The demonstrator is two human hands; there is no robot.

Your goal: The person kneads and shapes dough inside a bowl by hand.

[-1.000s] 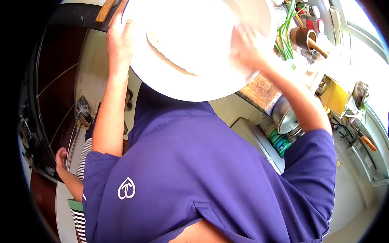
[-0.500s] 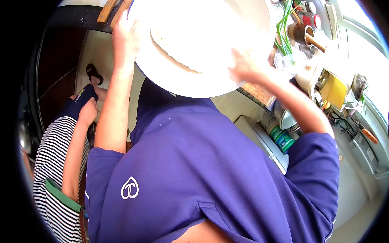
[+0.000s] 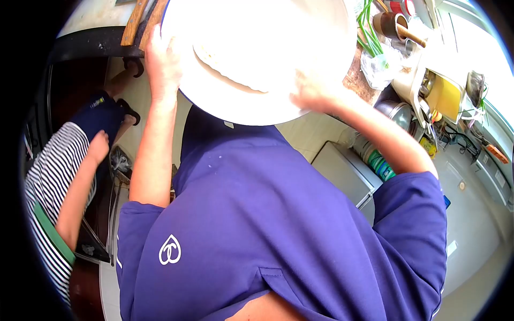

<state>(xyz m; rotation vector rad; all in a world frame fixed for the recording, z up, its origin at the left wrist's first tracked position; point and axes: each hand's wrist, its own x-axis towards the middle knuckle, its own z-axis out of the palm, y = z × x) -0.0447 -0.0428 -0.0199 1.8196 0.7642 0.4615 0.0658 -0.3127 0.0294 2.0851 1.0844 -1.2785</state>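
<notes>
My left hand (image 3: 165, 67) is closed on the left rim of a wide white basin (image 3: 241, 114) with a thin blue edge. Inside the basin lies a pale, whitish mass (image 3: 227, 64); strong glare washes out most of it, so I cannot make out what it is. Over the basin's right side is my right hand (image 3: 317, 92), smeared by motion. Its fingertips fade into the glare, and whether they hold anything is hidden.
At left a person in a striped top (image 3: 59, 155) stands close by. Wooden handles (image 3: 134, 24) lie at the upper left. On the right are spring onions (image 3: 369, 37), a clear plastic bag (image 3: 381, 70), a mortar with a pestle (image 3: 387, 24) and a yellow board (image 3: 445, 99).
My right hand has shifted slightly left over the basin. The other person has moved to the left and changed footing. My left hand keeps its grip on the rim.
</notes>
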